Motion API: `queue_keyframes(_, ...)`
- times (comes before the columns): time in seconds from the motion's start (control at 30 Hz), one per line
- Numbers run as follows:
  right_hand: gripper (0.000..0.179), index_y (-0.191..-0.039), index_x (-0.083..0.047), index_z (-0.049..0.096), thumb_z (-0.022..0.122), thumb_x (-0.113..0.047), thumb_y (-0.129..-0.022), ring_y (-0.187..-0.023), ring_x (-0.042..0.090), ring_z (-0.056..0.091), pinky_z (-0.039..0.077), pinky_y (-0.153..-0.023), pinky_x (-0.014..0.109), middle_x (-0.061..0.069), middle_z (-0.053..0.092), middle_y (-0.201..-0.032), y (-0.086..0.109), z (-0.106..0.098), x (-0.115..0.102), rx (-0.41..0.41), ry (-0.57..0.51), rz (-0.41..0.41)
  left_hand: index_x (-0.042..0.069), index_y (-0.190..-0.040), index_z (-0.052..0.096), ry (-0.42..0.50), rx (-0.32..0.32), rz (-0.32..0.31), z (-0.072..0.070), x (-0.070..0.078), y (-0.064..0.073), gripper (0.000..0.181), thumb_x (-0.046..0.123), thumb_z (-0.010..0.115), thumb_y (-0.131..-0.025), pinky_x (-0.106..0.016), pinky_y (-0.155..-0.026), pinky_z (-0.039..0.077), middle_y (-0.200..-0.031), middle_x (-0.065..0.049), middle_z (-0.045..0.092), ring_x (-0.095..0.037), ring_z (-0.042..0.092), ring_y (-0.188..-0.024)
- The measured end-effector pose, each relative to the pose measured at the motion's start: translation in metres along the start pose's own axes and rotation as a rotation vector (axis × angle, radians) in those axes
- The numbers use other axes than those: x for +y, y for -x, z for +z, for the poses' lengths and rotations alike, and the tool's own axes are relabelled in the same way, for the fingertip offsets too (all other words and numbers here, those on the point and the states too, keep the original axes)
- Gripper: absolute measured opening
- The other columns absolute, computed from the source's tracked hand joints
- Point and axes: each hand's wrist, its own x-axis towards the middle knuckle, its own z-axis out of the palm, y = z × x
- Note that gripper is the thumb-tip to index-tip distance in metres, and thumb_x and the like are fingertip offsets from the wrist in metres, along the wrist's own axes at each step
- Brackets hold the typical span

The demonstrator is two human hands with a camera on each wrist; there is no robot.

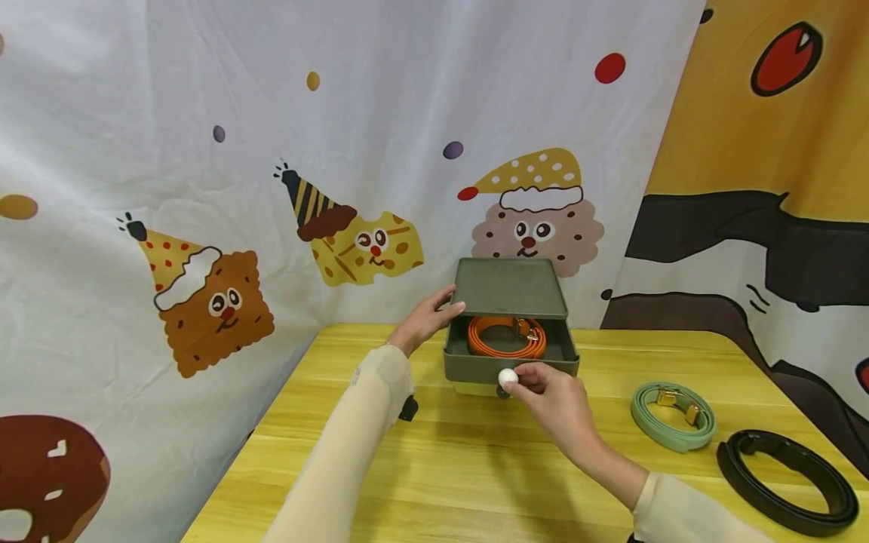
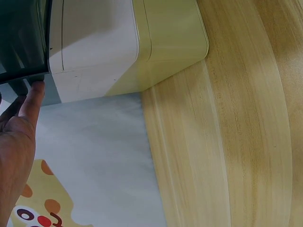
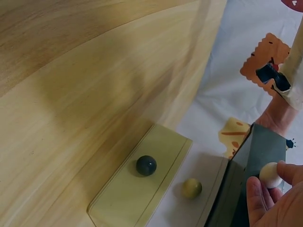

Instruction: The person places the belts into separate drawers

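A small stacked drawer box with a grey-green top stands at the back of the table. Its grey-green top drawer is pulled out, and a coiled orange belt with a gold-coloured buckle lies inside. My right hand pinches the round white knob on that drawer's front between thumb and fingers. My left hand rests against the left side of the box, fingers extended near its upper edge. Below, the right wrist view has a white drawer with a yellowish knob and a pale yellow drawer with a dark knob.
To the right on the wooden table lie a coiled green belt with gold-coloured buckle parts and a coiled black belt. A white curtain printed with cartoon food hangs right behind the box.
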Motion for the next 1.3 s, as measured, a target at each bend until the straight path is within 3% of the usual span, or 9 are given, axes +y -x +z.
queue_keyframes(1.3,0.025,-0.107,-0.004,0.073,0.077,-0.021,-0.09,-0.079,0.018,0.071,0.059,-0.068,0.038,0.006,0.074,-0.092,-0.044,0.009,0.018,-0.006,0.023,0.007,0.03,-0.158,0.028,0.017,-0.023,-0.015,-0.003,0.0,-0.001,0.067,0.044,0.059,-0.1,-0.041,-0.112,0.038,-0.163,-0.004,0.021,-0.021,0.028,-0.146)
